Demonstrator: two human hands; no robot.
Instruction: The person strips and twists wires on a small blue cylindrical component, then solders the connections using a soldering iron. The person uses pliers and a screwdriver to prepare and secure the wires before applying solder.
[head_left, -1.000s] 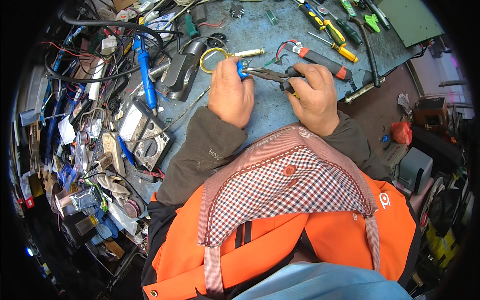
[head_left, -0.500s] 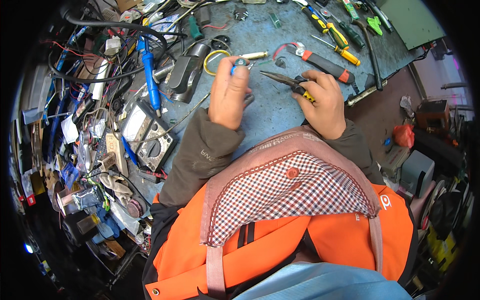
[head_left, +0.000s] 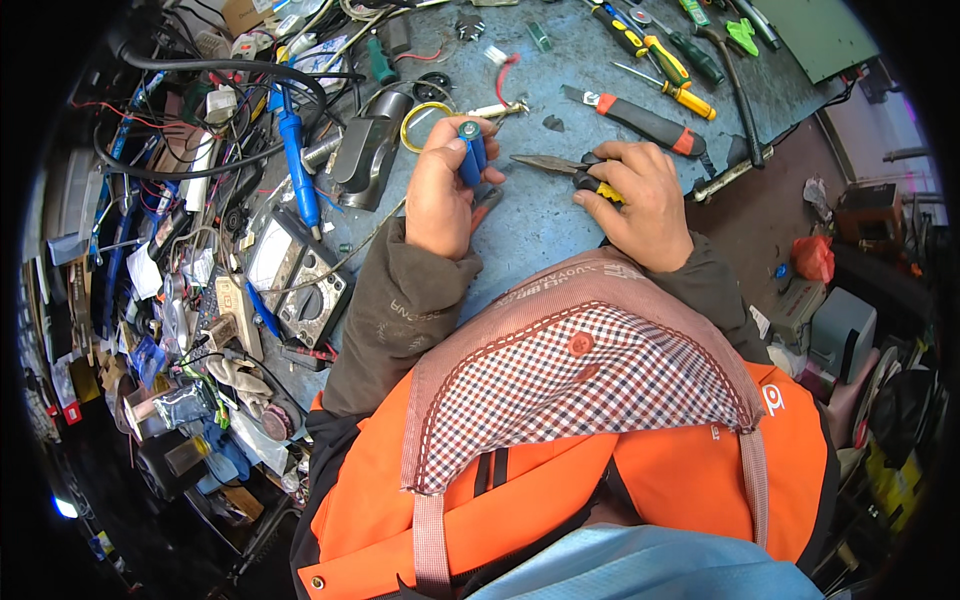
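Note:
A blue cylindrical battery (head_left: pixel 471 160), its round end turned up, is gripped between the thumb and fingers of my left hand (head_left: pixel 440 190). My right hand (head_left: pixel 640 195) is closed around black-and-yellow needle-nose pliers (head_left: pixel 548 162). Their tips point left toward the battery, with a gap between. A short red wire (head_left: pixel 506 80) with a white connector (head_left: pixel 495 55) lies on the bench beyond my left hand. Below that hand, a red-and-grey tool (head_left: pixel 485 207) is partly hidden.
A black-and-red utility knife (head_left: pixel 645 122) and yellow-handled screwdrivers (head_left: pixel 690 100) lie beyond my right hand. At left are a multimeter (head_left: pixel 312 290), a blue soldering iron (head_left: pixel 293 150), a roll of yellow tape (head_left: pixel 425 125) and tangled cables. The blue bench (head_left: pixel 540 235) ends at right.
The battery has tilted, so more of its blue side shows. The red wire and white connector have shifted left, away from the knife. My pliers have moved slightly left.

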